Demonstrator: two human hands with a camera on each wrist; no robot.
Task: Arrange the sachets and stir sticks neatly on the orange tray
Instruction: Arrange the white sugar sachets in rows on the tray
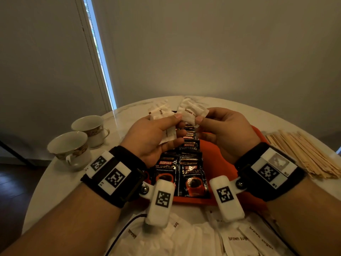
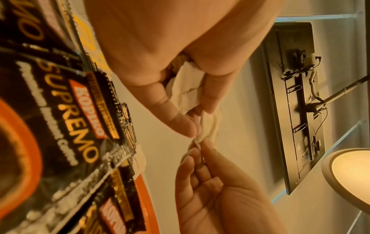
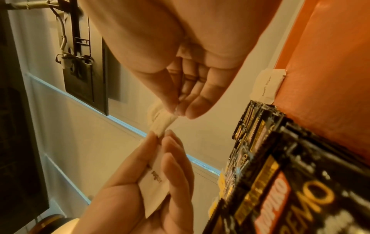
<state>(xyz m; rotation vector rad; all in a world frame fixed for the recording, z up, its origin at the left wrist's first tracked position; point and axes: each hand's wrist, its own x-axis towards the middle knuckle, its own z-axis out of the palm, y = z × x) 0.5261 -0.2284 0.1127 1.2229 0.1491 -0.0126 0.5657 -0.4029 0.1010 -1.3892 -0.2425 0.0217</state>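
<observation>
Pinching one white brown sugar sachet (image 1: pixel 191 113) between both hands, you hold it raised over the orange tray (image 1: pixel 217 159). Your left hand (image 1: pixel 153 139) also keeps more sachets under curled fingers; your right hand (image 1: pixel 227 133) nips the corner. Stir sticks (image 1: pixel 304 154) lie on the worktop (image 1: pixel 60 180), right.

White brown-sugar sachet (image 1: pixel 191 112) held aloft above orange tray (image 1: pixel 217 159); further white sachets (image 1: pixel 234 237) loose at table's near edge. Black Kopiko coffee sachets (image 1: pixel 191 174) overlap in rows on tray. Wooden stir sticks (image 1: pixel 304 152) piled right of tray.
</observation>
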